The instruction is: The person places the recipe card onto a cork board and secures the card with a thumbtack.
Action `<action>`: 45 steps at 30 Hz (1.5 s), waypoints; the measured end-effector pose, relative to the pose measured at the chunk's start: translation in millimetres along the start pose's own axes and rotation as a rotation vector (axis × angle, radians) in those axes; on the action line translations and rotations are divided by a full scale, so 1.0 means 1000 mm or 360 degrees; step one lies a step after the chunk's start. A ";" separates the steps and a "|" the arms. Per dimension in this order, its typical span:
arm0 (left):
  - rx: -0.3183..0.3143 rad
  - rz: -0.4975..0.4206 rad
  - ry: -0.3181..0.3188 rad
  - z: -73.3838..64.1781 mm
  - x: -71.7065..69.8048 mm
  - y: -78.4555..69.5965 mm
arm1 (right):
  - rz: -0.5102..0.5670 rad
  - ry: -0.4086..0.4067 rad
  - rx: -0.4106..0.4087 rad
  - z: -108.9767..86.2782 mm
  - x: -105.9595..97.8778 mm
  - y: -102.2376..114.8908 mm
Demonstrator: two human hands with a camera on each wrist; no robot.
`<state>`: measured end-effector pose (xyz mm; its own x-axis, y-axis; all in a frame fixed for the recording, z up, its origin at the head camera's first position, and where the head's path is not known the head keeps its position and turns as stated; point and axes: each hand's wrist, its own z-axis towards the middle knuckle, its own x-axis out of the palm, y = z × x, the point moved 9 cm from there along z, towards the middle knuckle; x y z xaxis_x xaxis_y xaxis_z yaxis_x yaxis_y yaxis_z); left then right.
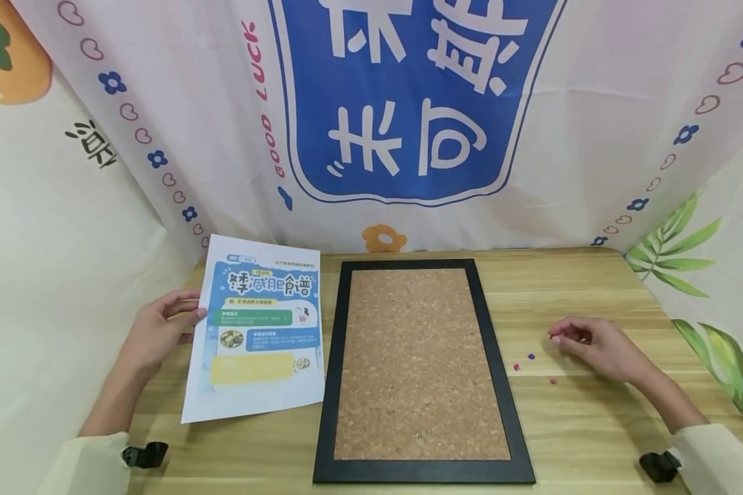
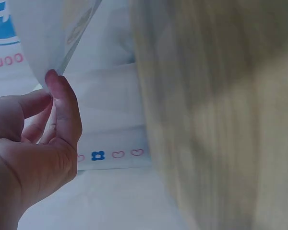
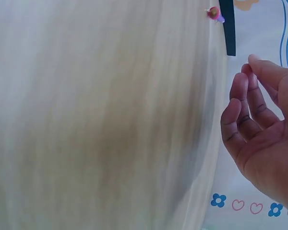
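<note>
My left hand (image 1: 157, 330) pinches the left edge of a printed paper sheet (image 1: 260, 405) between thumb and fingers, left of the corkboard. In the left wrist view the sheet (image 2: 48, 38) is lifted off the table and bends at the fingertips. A black-framed corkboard (image 1: 421, 364) lies flat in the middle. To its right, my right hand (image 1: 600, 347) hovers over the table, thumb and index finger pinched together. A tiny dark bit shows at those fingertips, apparently a push pin, mostly hidden. Loose push pins (image 1: 517, 367) in red and blue lie between that hand and the board.
The wooden table (image 1: 551, 426) runs back to a printed cloth (image 1: 569, 172) hanging behind it, with more cloth at the sides. A black wrist camera (image 1: 659, 466) sits on the right sleeve and another wrist camera (image 1: 145, 454) on the left.
</note>
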<state>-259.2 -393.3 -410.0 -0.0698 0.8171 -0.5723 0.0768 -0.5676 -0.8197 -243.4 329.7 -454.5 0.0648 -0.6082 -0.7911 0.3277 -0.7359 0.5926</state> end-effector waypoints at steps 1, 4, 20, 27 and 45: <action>0.0001 -0.0026 -0.0006 0.000 -0.002 -0.002 | 0.0003 -0.0005 -0.0008 0.000 0.000 0.002; -0.0004 -0.0071 -0.0021 0.001 -0.006 -0.008 | 0.0023 -0.0008 -0.0017 0.001 0.000 0.006; 0.0003 -0.0278 -0.0086 0.003 -0.024 -0.037 | 0.0118 0.0029 0.0025 0.003 -0.001 0.019; 0.0013 -0.0319 -0.0053 0.004 -0.021 -0.046 | 0.0103 0.0030 0.0059 0.005 -0.002 0.021; 0.0027 -0.0562 0.0139 0.005 0.040 -0.059 | 0.0174 0.0100 0.0089 0.010 0.005 0.026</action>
<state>-271.2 -328.0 -384.9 -0.0038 0.9681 -0.2504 0.0466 -0.2499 -0.9671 -244.1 304.1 -441.3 0.1564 -0.6671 -0.7283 0.2624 -0.6828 0.6818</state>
